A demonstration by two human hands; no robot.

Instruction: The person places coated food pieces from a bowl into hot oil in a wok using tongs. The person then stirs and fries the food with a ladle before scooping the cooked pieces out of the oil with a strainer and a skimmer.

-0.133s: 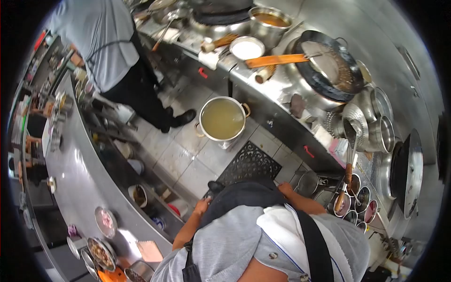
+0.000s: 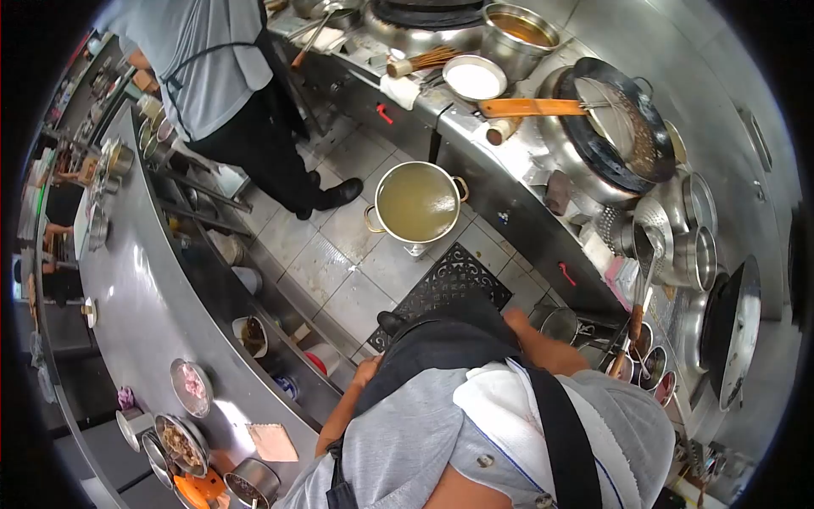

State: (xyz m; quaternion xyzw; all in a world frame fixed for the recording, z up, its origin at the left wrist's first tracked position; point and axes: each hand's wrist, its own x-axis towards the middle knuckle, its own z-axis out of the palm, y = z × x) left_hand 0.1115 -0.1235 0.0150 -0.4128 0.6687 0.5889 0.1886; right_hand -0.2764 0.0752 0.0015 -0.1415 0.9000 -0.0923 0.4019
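My left hand (image 2: 366, 371) hangs at the left side of my dark apron, its fingers too small and partly hidden to make out. At the apron's right side is my right hand (image 2: 515, 321), its fingers hard to tell apart. Ahead of me, a large two-handled pot (image 2: 416, 202) of cloudy yellowish liquid stands low over the tiled floor, out of reach of both hands. Between my body and the pot lies a black patterned mat (image 2: 454, 284).
A co-worker (image 2: 216, 76) stands at the upper left. The stove counter (image 2: 475, 144) on the right bears a wok (image 2: 649, 140) with a strainer. On the left, a steel counter (image 2: 144, 288) holds bowls of food (image 2: 192, 388).
The view has shifted slightly, so the pot and stove sit a little further right. My right hand is nearer the body's edge, and both arms still hang beside the apron.
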